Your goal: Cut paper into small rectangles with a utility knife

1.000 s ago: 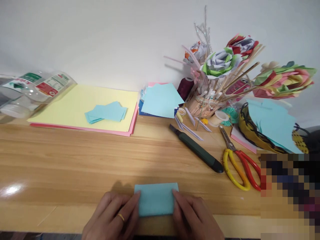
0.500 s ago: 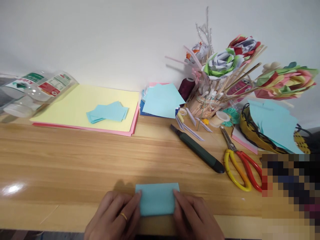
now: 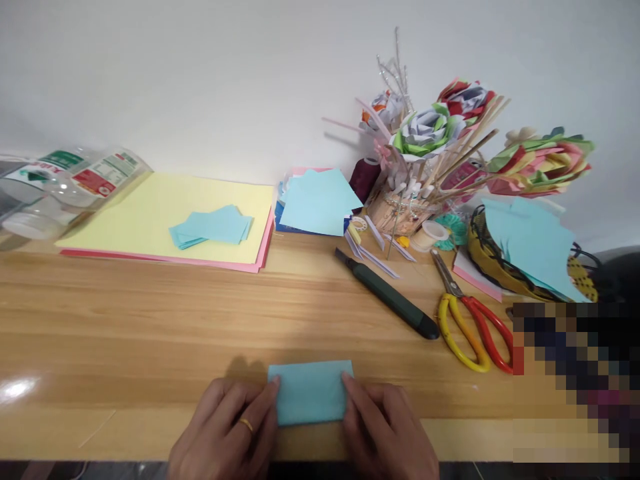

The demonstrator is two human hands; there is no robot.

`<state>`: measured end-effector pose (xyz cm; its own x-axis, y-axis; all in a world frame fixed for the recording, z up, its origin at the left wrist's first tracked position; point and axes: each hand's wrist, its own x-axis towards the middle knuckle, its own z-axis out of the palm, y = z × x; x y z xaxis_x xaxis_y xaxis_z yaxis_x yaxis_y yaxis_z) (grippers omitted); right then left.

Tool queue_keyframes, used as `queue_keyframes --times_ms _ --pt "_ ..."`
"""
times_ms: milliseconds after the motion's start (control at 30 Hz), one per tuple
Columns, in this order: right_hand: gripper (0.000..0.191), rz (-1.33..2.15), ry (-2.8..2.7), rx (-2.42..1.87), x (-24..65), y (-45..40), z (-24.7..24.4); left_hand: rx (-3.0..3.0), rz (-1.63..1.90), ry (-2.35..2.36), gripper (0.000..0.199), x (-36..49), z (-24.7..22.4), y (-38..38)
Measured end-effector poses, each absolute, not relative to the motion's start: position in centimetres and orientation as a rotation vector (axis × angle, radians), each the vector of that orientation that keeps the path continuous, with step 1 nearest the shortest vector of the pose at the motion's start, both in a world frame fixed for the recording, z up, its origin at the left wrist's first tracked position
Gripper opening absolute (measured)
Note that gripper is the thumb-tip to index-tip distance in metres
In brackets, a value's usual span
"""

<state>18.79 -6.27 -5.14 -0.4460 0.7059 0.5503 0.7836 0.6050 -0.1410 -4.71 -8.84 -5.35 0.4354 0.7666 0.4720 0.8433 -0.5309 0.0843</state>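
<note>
We had the blue paper (image 3: 313, 395) at the bottom centre of the frame, its long sides running across the bench (image 3: 150, 320). Our left hand (image 3: 223, 427) was closed on its left end and our right hand (image 3: 395, 427) on its right, fingertips pinching near the short edges. The knife (image 3: 395, 300) and the scissors (image 3: 456, 291) lay apart from it, right of centre.

We judged the paper very light and thin, easily creased, a little stiffer if folded double, as its shape suggested; we could not tell how many layers there were. It seemed best taken lightly by both ends, since a hard pull might have torn it or skewed it.

Compared with half a second earlier, our grip looked the same. The paper sat slightly higher and further left in the frame, its right end raised a touch more. The flowers (image 3: 427, 130) and scissors had also slid left, so we put most of that down to our head turning.
</note>
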Motion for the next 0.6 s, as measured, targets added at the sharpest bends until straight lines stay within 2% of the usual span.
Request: queue_keyframes --times_ms 267,433,600 --pt "0.024 -0.108 -2.203 -1.241 18.3 -6.4 -4.6 -2.385 -0.618 -1.682 0.028 -4.3 -5.4 -9.2" --pt "0.023 -0.151 -2.210 -1.215 18.1 -6.3 -4.5 -2.499 -0.828 -1.379 0.031 -3.8 -4.8 -7.8" --pt "0.024 -0.171 -2.197 -1.287 18.3 -6.4 -4.1 -2.693 -0.762 -1.136 0.020 -3.5 -4.1 -6.9"
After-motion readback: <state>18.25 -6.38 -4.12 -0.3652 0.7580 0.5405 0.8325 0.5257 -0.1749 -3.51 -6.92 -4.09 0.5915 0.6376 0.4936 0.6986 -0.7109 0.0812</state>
